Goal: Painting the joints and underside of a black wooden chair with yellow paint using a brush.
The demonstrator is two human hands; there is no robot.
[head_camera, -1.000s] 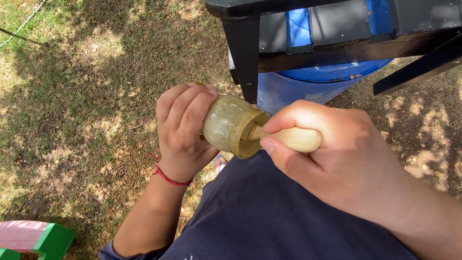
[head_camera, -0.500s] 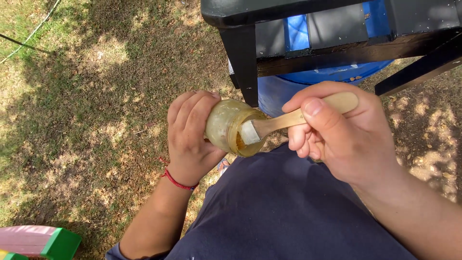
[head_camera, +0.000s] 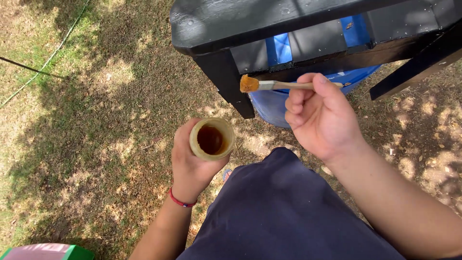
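My left hand point(head_camera: 190, 166) grips a small open jar point(head_camera: 211, 139) with amber-brown liquid inside, held upright above my dark blue lap. My right hand point(head_camera: 322, 115) holds a small wooden-handled brush point(head_camera: 274, 85). Its bristles, loaded with orange-brown paste, point left and sit close to the black wooden leg point(head_camera: 226, 82) of a painted bench. A red string bracelet point(head_camera: 180, 201) circles my left wrist.
The black wooden bench point(head_camera: 288, 19) spans the top of the view. A blue plastic barrel point(head_camera: 274, 103) stands behind it. Dry grass with patchy shade point(head_camera: 96, 120) covers the ground at left. A thin hose point(head_camera: 43, 62) crosses it. A pink and green object point(head_camera: 48, 251) lies at bottom left.
The brush has come out of the jar and moved up to the bench leg, loaded with paste. The jar has turned upright and dropped slightly lower.
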